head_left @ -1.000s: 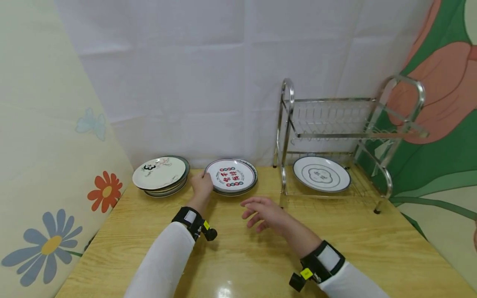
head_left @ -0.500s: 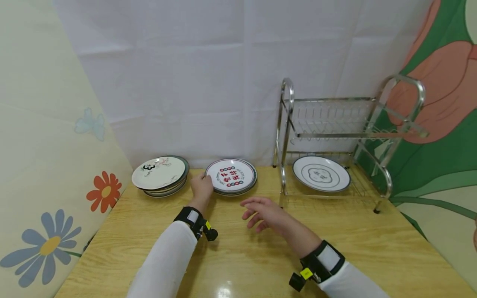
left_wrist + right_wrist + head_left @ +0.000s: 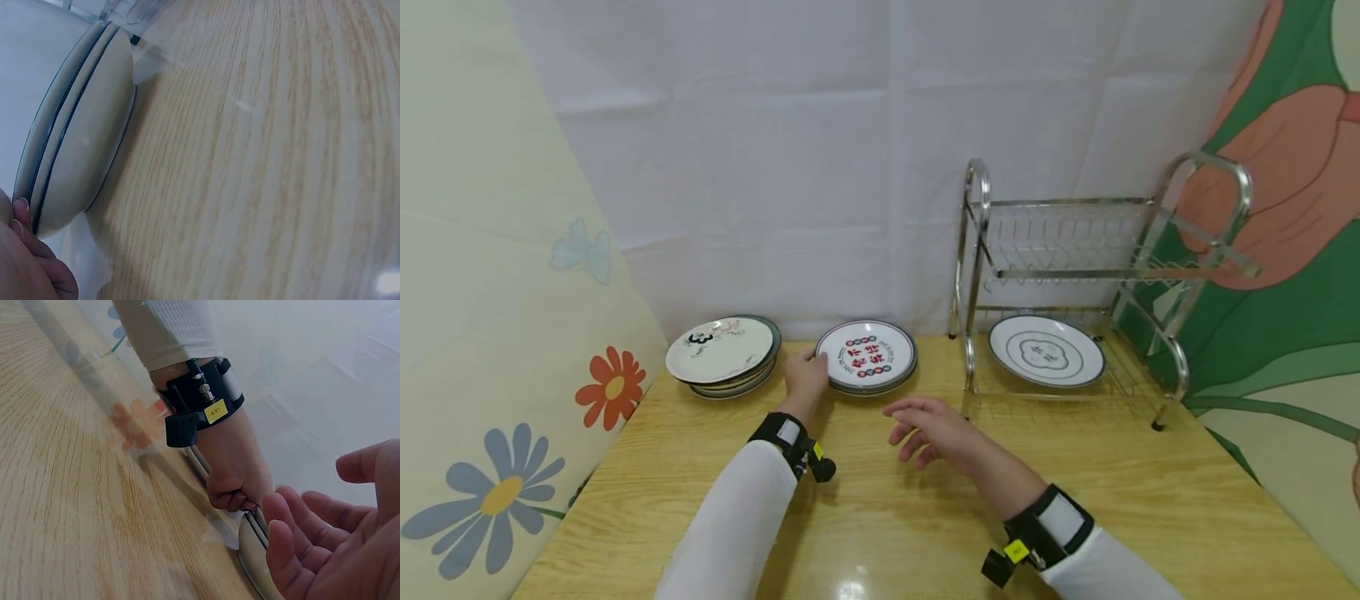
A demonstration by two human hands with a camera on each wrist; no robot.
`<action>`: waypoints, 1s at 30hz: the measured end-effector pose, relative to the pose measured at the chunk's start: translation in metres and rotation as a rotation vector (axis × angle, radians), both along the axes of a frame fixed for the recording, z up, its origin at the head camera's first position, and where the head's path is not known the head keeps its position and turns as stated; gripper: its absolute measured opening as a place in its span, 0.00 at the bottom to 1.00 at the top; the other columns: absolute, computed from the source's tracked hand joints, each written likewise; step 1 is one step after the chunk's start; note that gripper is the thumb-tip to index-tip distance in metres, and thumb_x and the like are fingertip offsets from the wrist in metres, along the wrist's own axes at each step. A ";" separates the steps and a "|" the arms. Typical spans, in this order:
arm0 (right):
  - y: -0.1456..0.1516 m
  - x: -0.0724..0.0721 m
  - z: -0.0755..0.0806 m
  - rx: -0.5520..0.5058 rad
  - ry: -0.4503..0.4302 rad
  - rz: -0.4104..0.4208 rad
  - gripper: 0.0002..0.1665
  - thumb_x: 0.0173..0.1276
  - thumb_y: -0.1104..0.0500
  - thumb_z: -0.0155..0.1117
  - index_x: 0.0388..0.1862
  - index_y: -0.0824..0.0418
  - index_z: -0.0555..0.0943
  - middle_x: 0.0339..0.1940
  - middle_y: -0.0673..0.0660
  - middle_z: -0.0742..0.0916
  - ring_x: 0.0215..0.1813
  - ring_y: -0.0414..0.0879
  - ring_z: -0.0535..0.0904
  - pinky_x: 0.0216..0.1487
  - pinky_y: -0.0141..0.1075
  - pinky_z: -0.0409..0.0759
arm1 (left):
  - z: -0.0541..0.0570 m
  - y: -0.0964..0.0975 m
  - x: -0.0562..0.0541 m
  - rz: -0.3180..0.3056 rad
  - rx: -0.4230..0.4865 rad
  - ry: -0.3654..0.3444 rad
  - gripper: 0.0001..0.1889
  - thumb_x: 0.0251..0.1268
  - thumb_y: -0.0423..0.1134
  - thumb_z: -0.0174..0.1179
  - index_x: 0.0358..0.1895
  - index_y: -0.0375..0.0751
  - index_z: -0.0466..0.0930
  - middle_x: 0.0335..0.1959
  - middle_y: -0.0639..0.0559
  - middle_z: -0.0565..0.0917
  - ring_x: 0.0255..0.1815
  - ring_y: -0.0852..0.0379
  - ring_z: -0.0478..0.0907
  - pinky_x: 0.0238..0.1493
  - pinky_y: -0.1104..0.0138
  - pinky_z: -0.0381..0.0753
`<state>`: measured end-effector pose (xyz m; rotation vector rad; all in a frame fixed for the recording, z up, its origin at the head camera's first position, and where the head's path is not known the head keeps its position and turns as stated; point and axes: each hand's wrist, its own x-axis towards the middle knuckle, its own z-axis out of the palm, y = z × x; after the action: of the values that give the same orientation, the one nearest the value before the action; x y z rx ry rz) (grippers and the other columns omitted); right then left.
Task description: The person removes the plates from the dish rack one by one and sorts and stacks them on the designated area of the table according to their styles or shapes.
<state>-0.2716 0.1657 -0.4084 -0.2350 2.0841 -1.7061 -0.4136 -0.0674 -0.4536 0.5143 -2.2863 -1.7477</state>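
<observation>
A short stack of white plates stands on the table, topped by a plate with red characters and a dark rim [image 3: 865,354]. My left hand [image 3: 806,379] is at the left side of this stack, pinching the top plate's rim; in the left wrist view its fingertips [image 3: 22,209] lie at the edges of the stacked plates [image 3: 87,134]. My right hand [image 3: 934,431] hovers in front of the stack, holding nothing, its fingers loosely bent and spread. The right wrist view shows this right hand [image 3: 337,537] close to the stack's edge [image 3: 253,547].
Another plate stack [image 3: 722,350] stands at the back left, its top plate cream with a dark drawing. On the right is a two-tier metal dish rack [image 3: 1075,273], with a blue-rimmed plate [image 3: 1047,351] on its lower tier. A white cloth [image 3: 775,167] hangs behind the table [image 3: 865,517].
The top plate has shifted slightly right and turned a little, now covering the patterned rim that showed beneath it at the back right. My right hand stays in place.
</observation>
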 end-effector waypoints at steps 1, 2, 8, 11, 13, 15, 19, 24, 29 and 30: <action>0.000 0.000 0.000 -0.002 0.001 0.004 0.24 0.82 0.51 0.49 0.68 0.60 0.77 0.41 0.57 0.87 0.33 0.45 0.85 0.34 0.36 0.82 | 0.000 -0.001 0.000 -0.007 -0.004 -0.006 0.20 0.75 0.44 0.57 0.62 0.37 0.83 0.64 0.41 0.84 0.67 0.47 0.78 0.69 0.54 0.77; 0.001 0.000 -0.001 -0.007 0.002 0.006 0.24 0.82 0.51 0.49 0.68 0.60 0.77 0.41 0.57 0.87 0.33 0.45 0.85 0.33 0.36 0.82 | -0.001 -0.002 0.001 -0.014 -0.008 -0.014 0.21 0.75 0.45 0.57 0.62 0.37 0.83 0.64 0.41 0.84 0.67 0.47 0.78 0.69 0.54 0.77; 0.003 -0.001 -0.001 -0.020 0.000 -0.003 0.24 0.81 0.51 0.50 0.68 0.60 0.76 0.41 0.57 0.87 0.34 0.46 0.85 0.33 0.36 0.83 | -0.001 -0.007 0.001 -0.041 -0.062 -0.063 0.24 0.76 0.49 0.56 0.64 0.36 0.81 0.65 0.40 0.82 0.67 0.45 0.78 0.71 0.53 0.75; 0.003 -0.002 0.000 -0.019 0.000 -0.004 0.24 0.82 0.51 0.50 0.68 0.60 0.77 0.41 0.57 0.87 0.34 0.46 0.85 0.33 0.36 0.83 | 0.000 -0.009 0.002 -0.041 -0.062 -0.078 0.27 0.76 0.51 0.55 0.68 0.36 0.78 0.68 0.39 0.79 0.71 0.45 0.75 0.73 0.53 0.73; 0.003 -0.002 0.001 -0.017 -0.002 -0.004 0.24 0.82 0.51 0.50 0.68 0.60 0.76 0.42 0.57 0.86 0.35 0.46 0.85 0.34 0.36 0.83 | 0.002 -0.010 0.003 -0.034 -0.048 -0.072 0.29 0.76 0.51 0.54 0.70 0.36 0.75 0.70 0.39 0.77 0.73 0.45 0.73 0.75 0.53 0.71; 0.003 -0.002 0.001 -0.014 -0.001 -0.003 0.24 0.81 0.50 0.50 0.68 0.60 0.76 0.42 0.57 0.86 0.35 0.46 0.85 0.34 0.36 0.83 | 0.005 -0.013 0.003 -0.020 -0.026 -0.045 0.29 0.75 0.50 0.54 0.71 0.35 0.73 0.71 0.38 0.76 0.75 0.45 0.70 0.77 0.54 0.68; 0.003 -0.001 0.003 -0.007 0.019 -0.010 0.24 0.81 0.51 0.50 0.68 0.60 0.76 0.42 0.58 0.86 0.34 0.46 0.85 0.34 0.35 0.82 | 0.011 -0.016 0.004 0.005 -0.028 0.024 0.28 0.72 0.45 0.54 0.69 0.34 0.75 0.70 0.37 0.77 0.75 0.44 0.69 0.77 0.54 0.68; 0.002 0.000 0.006 0.011 0.049 -0.036 0.24 0.81 0.52 0.50 0.70 0.58 0.75 0.42 0.58 0.87 0.34 0.46 0.85 0.33 0.36 0.82 | 0.022 -0.020 0.009 -0.014 -0.078 0.077 0.23 0.72 0.43 0.53 0.65 0.37 0.80 0.68 0.38 0.78 0.71 0.42 0.73 0.72 0.51 0.72; 0.004 0.004 0.016 0.033 0.124 -0.063 0.26 0.79 0.54 0.53 0.73 0.57 0.72 0.44 0.60 0.87 0.35 0.49 0.85 0.34 0.38 0.82 | 0.036 -0.018 0.022 -0.098 -0.044 0.119 0.24 0.76 0.44 0.53 0.69 0.41 0.77 0.55 0.36 0.83 0.47 0.49 0.81 0.48 0.58 0.82; 0.005 0.005 0.018 0.040 0.145 -0.069 0.26 0.79 0.54 0.53 0.73 0.57 0.72 0.44 0.61 0.87 0.35 0.49 0.85 0.34 0.39 0.82 | 0.039 -0.017 0.026 -0.122 -0.031 0.123 0.24 0.76 0.44 0.53 0.70 0.41 0.76 0.50 0.37 0.84 0.40 0.51 0.81 0.41 0.61 0.82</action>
<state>-0.2665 0.1702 -0.3901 -0.2853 2.2530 -1.7310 -0.3876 -0.0846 -0.4144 0.2587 -2.2974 -1.7423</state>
